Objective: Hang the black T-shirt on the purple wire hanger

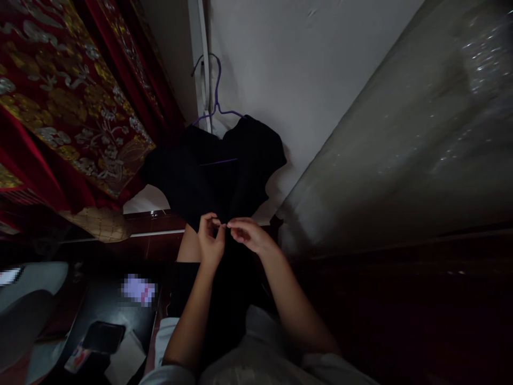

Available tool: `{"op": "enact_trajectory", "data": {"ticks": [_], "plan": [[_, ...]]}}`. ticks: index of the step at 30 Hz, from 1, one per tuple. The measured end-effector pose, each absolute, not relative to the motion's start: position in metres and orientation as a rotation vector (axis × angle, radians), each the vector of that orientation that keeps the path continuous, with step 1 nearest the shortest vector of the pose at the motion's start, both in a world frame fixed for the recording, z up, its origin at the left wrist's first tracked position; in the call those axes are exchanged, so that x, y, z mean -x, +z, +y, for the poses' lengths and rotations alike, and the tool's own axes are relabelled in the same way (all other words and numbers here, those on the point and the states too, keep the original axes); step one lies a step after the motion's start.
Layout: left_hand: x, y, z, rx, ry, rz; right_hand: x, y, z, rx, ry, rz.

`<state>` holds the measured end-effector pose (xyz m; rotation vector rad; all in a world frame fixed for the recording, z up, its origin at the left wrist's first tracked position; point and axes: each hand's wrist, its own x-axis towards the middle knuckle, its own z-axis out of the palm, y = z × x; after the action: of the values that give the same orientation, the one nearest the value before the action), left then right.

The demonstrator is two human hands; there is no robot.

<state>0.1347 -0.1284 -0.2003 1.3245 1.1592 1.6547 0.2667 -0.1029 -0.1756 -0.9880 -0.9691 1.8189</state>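
Observation:
A black short-sleeved shirt (256,155) hangs in front of me on a purple wire hanger (218,88), its neckline parted in a V. At the lower point of that V, my left hand (211,238) pinches the shirt's front edge between thumb and fingers. My right hand (248,233) meets it there from the other side, thumb and forefinger closed on the same edge. The fingertips nearly touch. A small pale spot shows between them, too small to tell what it is. Below the hands the dark cloth merges with shadow.
A red cloth with gold and silver embroidery (76,91) hangs at the left. To the right leans a large plastic-wrapped panel (401,149). The hanger hooks on a white pole (206,69). A lit phone (138,290) and a dark wallet-like item (104,337) lie on a black surface, lower left.

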Motion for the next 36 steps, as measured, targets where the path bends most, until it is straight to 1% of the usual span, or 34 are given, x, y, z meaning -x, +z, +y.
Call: {"op": "enact_trajectory", "data": {"ticks": [2, 4, 8, 11, 14, 18, 20, 22, 26, 29, 33, 36], "plan": [[-0.134, -0.203, -0.128, -1.363, 1.618, 1.201, -0.264, -0.170, -0.098, 0.990, 1.769, -0.900], [-0.132, -0.206, -0.125, -1.430, 1.573, 1.284, -0.261, -0.152, -0.082, 0.990, 1.690, -0.854], [-0.128, -0.211, -0.118, -1.549, 1.478, 1.432, -0.256, -0.085, -0.026, 0.906, 1.502, -0.821], [-0.127, -0.210, -0.113, -1.615, 1.421, 1.442, -0.249, -0.037, 0.001, 0.819, 1.443, -0.892], [-0.125, -0.208, -0.110, -1.715, 1.309, 1.391, -0.243, -0.014, 0.002, 0.753, 1.385, -0.925], [-0.113, -0.202, -0.108, -1.822, 1.156, 1.450, -0.241, -0.016, -0.017, 0.759, 1.316, -0.951], [-0.106, -0.186, -0.105, -1.861, 1.136, 1.482, -0.240, -0.021, -0.025, 0.732, 1.302, -0.990], [-0.101, -0.156, -0.100, -1.913, 1.262, 1.416, -0.238, -0.023, -0.032, 0.708, 1.281, -1.020], [-0.101, -0.073, -0.079, -2.101, 1.687, 1.199, -0.236, -0.017, -0.047, 0.715, 1.258, -1.093], [-0.100, -0.027, -0.062, -2.313, 1.739, 1.118, -0.238, -0.011, -0.056, 0.694, 1.192, -1.156], [-0.101, -0.008, -0.058, -2.442, 1.646, 1.167, -0.236, -0.018, -0.050, 0.690, 0.993, -1.225], [-0.097, -0.002, -0.066, -2.397, 1.728, 1.186, -0.227, -0.042, -0.033, 0.809, 0.862, -1.258]]}}
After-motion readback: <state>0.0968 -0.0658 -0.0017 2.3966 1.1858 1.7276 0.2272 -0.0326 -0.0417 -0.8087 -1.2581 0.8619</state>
